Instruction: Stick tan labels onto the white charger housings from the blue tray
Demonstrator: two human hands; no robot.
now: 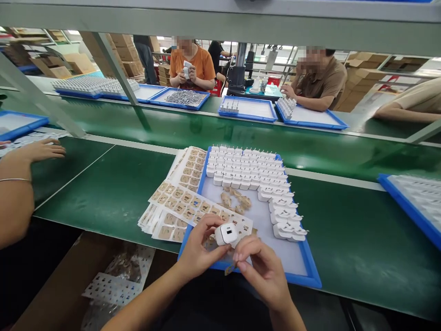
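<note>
My left hand [201, 250] grips a white charger plug [226, 234] by its sides, its face with a dark port slot turned up towards me. Close beside it, my right hand [260, 266] pinches a small brown sticker piece [230, 268] between thumb and fingers. Both hands are over the near edge of a blue-rimmed tray [312, 271]. Rows of white chargers [246, 168] stand at the tray's back and right side. Crumpled brown pieces [236, 200] lie in its middle. A sticker sheet [186, 202] reaches across the tray's left rim, partly hidden by my left hand.
A stack of sticker sheets [168, 223] lies left of the tray. Another blue tray [413, 207] holds chargers at the right. A co-worker's hand [41, 149] rests on the green table at left. More trays [246, 110] and seated people are across the line, beneath an overhead beam.
</note>
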